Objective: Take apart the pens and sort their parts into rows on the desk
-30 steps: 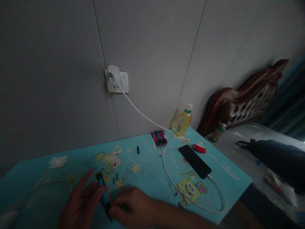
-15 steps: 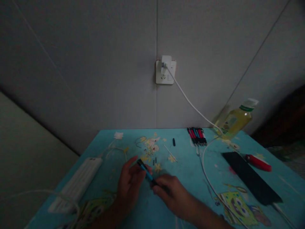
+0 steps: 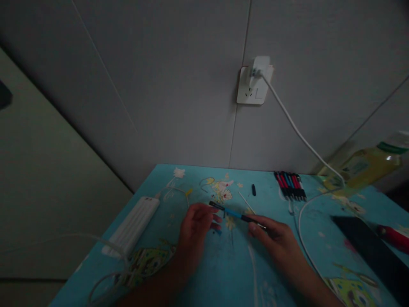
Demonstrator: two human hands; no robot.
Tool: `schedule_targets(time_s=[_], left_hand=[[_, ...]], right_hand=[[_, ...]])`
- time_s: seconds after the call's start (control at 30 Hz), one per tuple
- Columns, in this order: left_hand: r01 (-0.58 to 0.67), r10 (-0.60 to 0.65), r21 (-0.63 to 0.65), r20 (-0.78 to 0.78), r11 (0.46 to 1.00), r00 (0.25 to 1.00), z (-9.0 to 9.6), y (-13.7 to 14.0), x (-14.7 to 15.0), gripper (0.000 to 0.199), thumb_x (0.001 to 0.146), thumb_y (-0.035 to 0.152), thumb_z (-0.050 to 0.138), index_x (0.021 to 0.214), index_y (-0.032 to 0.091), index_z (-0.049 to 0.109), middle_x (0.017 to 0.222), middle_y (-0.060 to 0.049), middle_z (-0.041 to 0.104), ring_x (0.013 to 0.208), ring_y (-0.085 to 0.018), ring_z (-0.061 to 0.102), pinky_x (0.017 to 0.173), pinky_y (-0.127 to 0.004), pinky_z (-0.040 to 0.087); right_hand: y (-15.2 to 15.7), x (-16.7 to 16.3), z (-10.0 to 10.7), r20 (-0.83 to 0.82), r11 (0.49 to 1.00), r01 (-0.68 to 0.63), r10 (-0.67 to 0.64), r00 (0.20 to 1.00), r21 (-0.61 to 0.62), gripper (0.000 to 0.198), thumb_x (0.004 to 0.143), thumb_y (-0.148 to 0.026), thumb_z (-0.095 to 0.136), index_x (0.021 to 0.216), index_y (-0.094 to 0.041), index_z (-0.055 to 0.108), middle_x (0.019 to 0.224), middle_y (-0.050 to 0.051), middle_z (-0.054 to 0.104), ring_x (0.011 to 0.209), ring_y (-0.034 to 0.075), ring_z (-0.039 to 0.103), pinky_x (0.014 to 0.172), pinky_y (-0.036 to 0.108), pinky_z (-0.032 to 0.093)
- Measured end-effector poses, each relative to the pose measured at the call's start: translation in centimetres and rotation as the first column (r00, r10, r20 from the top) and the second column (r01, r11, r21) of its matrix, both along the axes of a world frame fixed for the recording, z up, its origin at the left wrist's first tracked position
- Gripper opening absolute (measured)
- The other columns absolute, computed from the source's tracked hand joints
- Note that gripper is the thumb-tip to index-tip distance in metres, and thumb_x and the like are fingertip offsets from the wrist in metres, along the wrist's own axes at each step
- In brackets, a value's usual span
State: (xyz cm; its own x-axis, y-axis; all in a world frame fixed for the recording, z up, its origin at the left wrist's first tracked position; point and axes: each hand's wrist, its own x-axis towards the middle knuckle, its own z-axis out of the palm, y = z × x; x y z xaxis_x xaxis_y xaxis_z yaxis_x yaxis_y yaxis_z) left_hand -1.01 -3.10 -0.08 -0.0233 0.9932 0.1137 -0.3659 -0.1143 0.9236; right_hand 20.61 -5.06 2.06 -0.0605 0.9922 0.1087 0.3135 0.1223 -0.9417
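Note:
A blue and black pen [image 3: 233,213] is held slantwise above the table between my hands. My right hand [image 3: 273,234] grips its lower dark end between thumb and fingers. My left hand [image 3: 195,226] has its fingers curled at the other end, against the black clip part. A small blue patch [image 3: 218,232] shows just under the left fingers; I cannot make out what it is. Beyond the hands lie a thin white stick [image 3: 247,202] and a small black piece [image 3: 253,190].
Several red, blue and black pens [image 3: 290,185] lie in a row at the back right. A bottle of yellow liquid [image 3: 361,166], a dark flat strip [image 3: 370,251] and a red-handled object [image 3: 394,238] stand or lie rightward. At left lies a white power strip [image 3: 132,226] with cables.
The view has swung left. The pen has turned flatter, with more of its lower end showing beyond the right fingers. My left fingers have curled in at the clip end.

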Motion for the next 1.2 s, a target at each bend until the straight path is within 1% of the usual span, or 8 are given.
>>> schedule_targets(time_s=[0.17,0.37,0.5,0.67,0.87,1.03,1.13,1.2], left_hand=[[0.041,-0.041,0.005,0.032,0.999,0.999,0.1,0.2,-0.2,0.027,0.093,0.031,0.061,0.114,0.023,0.046,0.098,-0.002,0.065,0.076,-0.015,0.066,0.064,-0.031,0.057],[0.172,-0.179,-0.081,-0.093,0.982,0.979,-0.4,0.3,0.1,0.044,0.086,0.027,0.067,0.124,0.02,0.047,0.08,0.003,0.057,0.061,-0.011,0.06,0.055,-0.024,0.051],[0.243,-0.25,-0.092,-0.075,0.966,0.965,-0.3,0.0,0.5,0.043,0.08,0.027,0.072,0.118,0.019,0.053,0.082,0.002,0.054,0.06,-0.009,0.057,0.052,-0.022,0.048],[0.262,-0.278,-0.116,-0.157,0.958,0.948,-0.6,-0.2,0.3,0.035,0.08,0.028,0.071,0.113,0.019,0.061,0.096,-0.003,0.057,0.069,-0.01,0.058,0.057,-0.023,0.049],[0.342,-0.356,-0.101,-0.244,0.934,0.902,-1.3,-0.7,0.2,0.044,0.082,0.026,0.07,0.125,0.022,0.059,0.106,-0.007,0.062,0.081,-0.014,0.061,0.067,-0.025,0.05],[0.434,-0.44,-0.087,-0.293,0.897,0.849,-1.3,-0.8,0.2,0.029,0.092,0.031,0.06,0.118,0.018,0.063,0.078,-0.002,0.063,0.069,-0.014,0.059,0.067,-0.027,0.049],[0.364,-0.294,0.027,-0.533,0.931,0.793,-1.1,-0.5,-0.3,0.022,0.095,0.031,0.055,0.11,0.019,0.065,0.084,-0.004,0.066,0.077,-0.017,0.062,0.074,-0.03,0.05],[0.357,-0.152,0.155,-0.7,0.921,0.698,-0.8,-0.4,-0.6,0.022,0.096,0.027,0.053,0.114,0.022,0.064,0.1,-0.006,0.066,0.093,-0.02,0.062,0.085,-0.035,0.05]], right_hand=[[0.5,0.4,-0.4,0.002,0.999,-0.01,0.01,1.0,-0.031,0.032,0.086,-0.045,0.068,0.11,-0.025,0.074,0.105,0.006,0.076,0.093,0.024,0.071,0.085,0.037,0.056],[0.0,1.0,0.3,-0.036,0.982,0.164,-0.162,0.986,0.091,0.03,0.082,-0.045,0.072,0.098,-0.021,0.076,0.091,0.008,0.075,0.082,0.023,0.07,0.075,0.034,0.057],[-0.7,1.5,0.2,-0.176,0.857,0.454,-0.421,0.89,0.245,0.029,0.088,-0.045,0.064,0.097,-0.019,0.071,0.073,0.003,0.067,0.065,0.017,0.063,0.059,0.026,0.052],[-0.8,0.9,-0.1,-0.18,0.78,0.546,-0.516,0.838,0.307,0.029,0.091,-0.045,0.059,0.096,-0.017,0.067,0.067,0.001,0.06,0.059,0.015,0.056,0.055,0.025,0.046],[-0.2,-0.2,-0.2,-0.163,0.903,0.38,-0.351,0.922,0.203,0.024,0.094,-0.041,0.055,0.095,-0.019,0.063,0.068,0.0,0.06,0.065,0.015,0.058,0.061,0.025,0.046],[-0.4,-1.4,-0.6,-0.145,0.983,0.164,-0.152,0.978,0.077,0.027,0.095,-0.042,0.054,0.101,-0.018,0.064,0.074,0.002,0.065,0.07,0.016,0.062,0.065,0.025,0.05],[-0.7,-2.0,-0.9,-0.099,0.994,0.075,-0.067,0.993,0.085,0.026,0.096,-0.041,0.054,0.105,-0.019,0.065,0.08,0.002,0.067,0.075,0.017,0.063,0.07,0.026,0.05],[-0.9,-2.4,-1.1,-0.072,0.996,0.027,-0.021,0.997,0.079,0.024,0.096,-0.038,0.056,0.103,-0.019,0.068,0.085,0.003,0.069,0.079,0.017,0.064,0.074,0.027,0.051]])
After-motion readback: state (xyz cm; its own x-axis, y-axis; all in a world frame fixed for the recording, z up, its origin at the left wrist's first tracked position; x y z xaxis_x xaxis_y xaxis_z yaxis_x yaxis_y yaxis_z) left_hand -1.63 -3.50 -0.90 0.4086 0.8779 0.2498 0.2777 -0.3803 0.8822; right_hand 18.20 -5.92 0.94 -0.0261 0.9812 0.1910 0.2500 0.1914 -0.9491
